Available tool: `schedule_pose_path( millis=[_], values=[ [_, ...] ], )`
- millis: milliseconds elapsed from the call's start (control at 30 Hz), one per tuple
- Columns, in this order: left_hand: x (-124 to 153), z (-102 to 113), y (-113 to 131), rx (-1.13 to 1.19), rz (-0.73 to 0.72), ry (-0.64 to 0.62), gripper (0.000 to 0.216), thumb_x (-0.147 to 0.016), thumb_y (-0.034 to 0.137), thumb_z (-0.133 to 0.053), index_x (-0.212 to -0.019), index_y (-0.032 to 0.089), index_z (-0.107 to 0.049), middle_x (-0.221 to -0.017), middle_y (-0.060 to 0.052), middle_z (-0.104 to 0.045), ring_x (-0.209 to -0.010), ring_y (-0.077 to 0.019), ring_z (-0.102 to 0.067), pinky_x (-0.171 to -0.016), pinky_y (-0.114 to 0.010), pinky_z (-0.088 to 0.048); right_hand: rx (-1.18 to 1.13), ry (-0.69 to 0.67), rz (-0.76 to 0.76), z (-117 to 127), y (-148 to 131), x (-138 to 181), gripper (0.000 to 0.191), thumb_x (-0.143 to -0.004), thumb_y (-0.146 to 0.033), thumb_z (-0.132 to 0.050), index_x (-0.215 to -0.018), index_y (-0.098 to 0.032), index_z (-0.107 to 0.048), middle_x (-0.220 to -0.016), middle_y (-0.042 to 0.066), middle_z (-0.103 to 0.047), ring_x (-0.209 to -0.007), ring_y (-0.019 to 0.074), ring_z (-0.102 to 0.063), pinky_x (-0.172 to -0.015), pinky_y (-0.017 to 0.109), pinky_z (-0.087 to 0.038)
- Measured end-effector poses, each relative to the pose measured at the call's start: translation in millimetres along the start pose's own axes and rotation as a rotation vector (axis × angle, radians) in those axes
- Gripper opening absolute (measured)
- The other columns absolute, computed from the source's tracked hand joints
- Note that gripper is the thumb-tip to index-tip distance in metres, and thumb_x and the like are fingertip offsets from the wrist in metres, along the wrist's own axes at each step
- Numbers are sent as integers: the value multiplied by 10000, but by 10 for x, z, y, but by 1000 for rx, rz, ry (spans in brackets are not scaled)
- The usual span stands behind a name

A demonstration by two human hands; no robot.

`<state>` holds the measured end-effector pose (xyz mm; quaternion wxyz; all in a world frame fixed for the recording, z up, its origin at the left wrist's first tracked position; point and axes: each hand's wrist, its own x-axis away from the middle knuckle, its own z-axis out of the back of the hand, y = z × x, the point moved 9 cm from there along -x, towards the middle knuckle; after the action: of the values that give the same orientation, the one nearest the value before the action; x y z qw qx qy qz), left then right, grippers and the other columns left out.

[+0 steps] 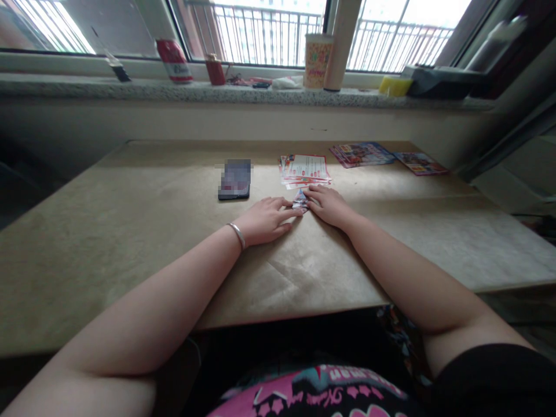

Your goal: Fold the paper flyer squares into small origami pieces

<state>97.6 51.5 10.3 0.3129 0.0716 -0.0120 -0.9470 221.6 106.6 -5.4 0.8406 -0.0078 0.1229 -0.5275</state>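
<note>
A small folded paper piece point(299, 201), bluish, white and pinkish with a pointed top, lies on the table between my hands. My left hand point(264, 219), with a silver bangle at the wrist, rests palm down, fingers spread. Its fingertips touch the left and lower edges of the paper. From the other side my right hand point(328, 204) lies flat, its stretched fingertips against the paper's right edge. The fingertips cover parts of the paper's edges. Just behind the paper is a loose stack of printed sheets point(309, 166) with red borders.
A phone point(234, 179) lies left of the sheets. Colourful printed cards point(365, 154) and another card point(420, 163) are at the back right of the table point(108, 231). On the windowsill stand a red can point(174, 61), a patterned cup point(318, 61) and a yellow sponge-like block point(394, 86).
</note>
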Motion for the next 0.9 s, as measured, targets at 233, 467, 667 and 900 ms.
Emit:
schedule_pose_path(
  millis=[233,467,667,900],
  values=[
    [-4,-22,-2,-14,35,10,407,-949,328,-441,-1344,316,-541,-1376,-81,-498,-1258,-278,-466,-1076,-464,-361,-46,61,9,56,-41,13,441,-928,-361,-458,-1303,-187,-610,-1383,92,-572,-1292,243,-500,-1098,393,-372],
    [8,11,-26,22,12,77,381,-967,367,-429,-1318,330,-573,-1322,-69,-547,-1191,-247,-512,-1029,-424,-399,-174,162,-34,140,-19,52,338,-837,-406,-616,-1102,-230,-729,-1169,46,-708,-1134,222,-615,-1005,351,-459],
    [-13,115,-100,39,88,126,347,-973,354,-403,-1032,238,-724,-1057,-64,-686,-964,-209,-615,-951,-399,-427,-315,169,38,165,-129,86,303,-784,-404,-702,-1022,-224,-752,-1088,39,-735,-1059,210,-646,-979,346,-473],
    [43,92,-307,12,357,165,392,-878,476,-553,-1104,167,-638,-1126,-112,-623,-1060,-269,-573,-955,-409,-445,-336,130,187,182,-390,124,271,-806,-373,-685,-1017,-216,-749,-1122,57,-721,-1084,206,-624,-1002,351,-448]
  ],
)
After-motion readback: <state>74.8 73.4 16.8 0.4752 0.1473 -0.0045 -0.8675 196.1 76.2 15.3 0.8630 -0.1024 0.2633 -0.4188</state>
